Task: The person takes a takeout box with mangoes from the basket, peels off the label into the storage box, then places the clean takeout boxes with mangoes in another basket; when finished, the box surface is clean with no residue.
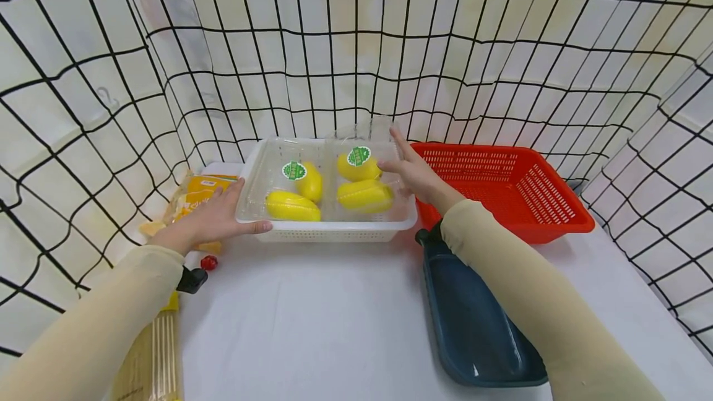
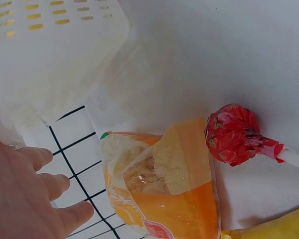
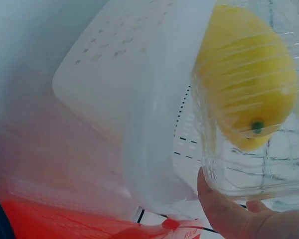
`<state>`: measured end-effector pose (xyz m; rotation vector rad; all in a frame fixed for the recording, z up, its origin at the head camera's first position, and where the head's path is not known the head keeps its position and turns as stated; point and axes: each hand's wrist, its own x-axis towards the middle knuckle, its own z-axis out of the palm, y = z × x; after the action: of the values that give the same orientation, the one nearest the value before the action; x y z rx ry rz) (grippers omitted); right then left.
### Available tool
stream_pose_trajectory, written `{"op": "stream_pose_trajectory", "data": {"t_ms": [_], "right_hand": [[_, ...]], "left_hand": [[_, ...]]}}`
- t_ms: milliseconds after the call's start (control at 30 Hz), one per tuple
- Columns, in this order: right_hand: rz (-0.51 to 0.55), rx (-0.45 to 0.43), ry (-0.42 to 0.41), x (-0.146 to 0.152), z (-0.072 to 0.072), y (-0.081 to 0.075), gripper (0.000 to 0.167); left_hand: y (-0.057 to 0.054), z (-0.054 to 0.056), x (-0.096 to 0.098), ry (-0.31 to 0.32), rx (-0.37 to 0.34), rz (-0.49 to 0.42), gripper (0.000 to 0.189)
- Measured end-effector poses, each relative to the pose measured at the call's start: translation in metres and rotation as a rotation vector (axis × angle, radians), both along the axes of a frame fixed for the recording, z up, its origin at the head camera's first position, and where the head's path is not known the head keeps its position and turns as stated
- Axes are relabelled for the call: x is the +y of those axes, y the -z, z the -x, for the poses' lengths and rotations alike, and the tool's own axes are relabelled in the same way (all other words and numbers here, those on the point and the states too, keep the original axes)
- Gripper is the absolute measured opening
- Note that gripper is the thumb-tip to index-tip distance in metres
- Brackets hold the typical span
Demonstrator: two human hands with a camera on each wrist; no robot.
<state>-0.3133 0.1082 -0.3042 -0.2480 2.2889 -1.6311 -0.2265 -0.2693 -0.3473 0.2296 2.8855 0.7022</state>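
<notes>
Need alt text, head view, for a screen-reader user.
A person's right hand holds one of two clear plastic boxes of yellow fruit, in or just over a white perforated plastic basket; the left hand touches the basket's left end. A red perforated plastic basket and dark blue rectangular tray sit to the right.

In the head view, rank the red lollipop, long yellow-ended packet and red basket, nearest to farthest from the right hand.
1. Red basket: just right of the right hand.
2. Red lollipop: across on the left.
3. Long yellow-ended packet: lower left, beyond the lollipop.
</notes>
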Motion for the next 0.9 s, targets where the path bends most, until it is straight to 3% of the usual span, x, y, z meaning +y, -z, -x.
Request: {"op": "stream_pose_trajectory", "data": {"t_ms": [233,533,700,900], "right_hand": [[0.028,0.036,0.019,-0.003,-0.008,-0.002,0.079],[0.104,0.099,0.0,0.005,-0.028,-0.019,0.074],[0.192,0.129,0.002,0.009,-0.058,-0.027,0.074],[0.258,0.143,-0.1,0.014,-0.116,-0.017,0.079]], "left_hand": [[0.004,-0.001,-0.002,-0.008,0.001,0.006,0.123],[0.004,-0.001,-0.003,0.009,0.012,0.012,0.122],[0.003,0.0,-0.004,0.001,0.0,0.008,0.123],[0.002,0.003,-0.005,-0.006,-0.013,0.011,0.126]]}}
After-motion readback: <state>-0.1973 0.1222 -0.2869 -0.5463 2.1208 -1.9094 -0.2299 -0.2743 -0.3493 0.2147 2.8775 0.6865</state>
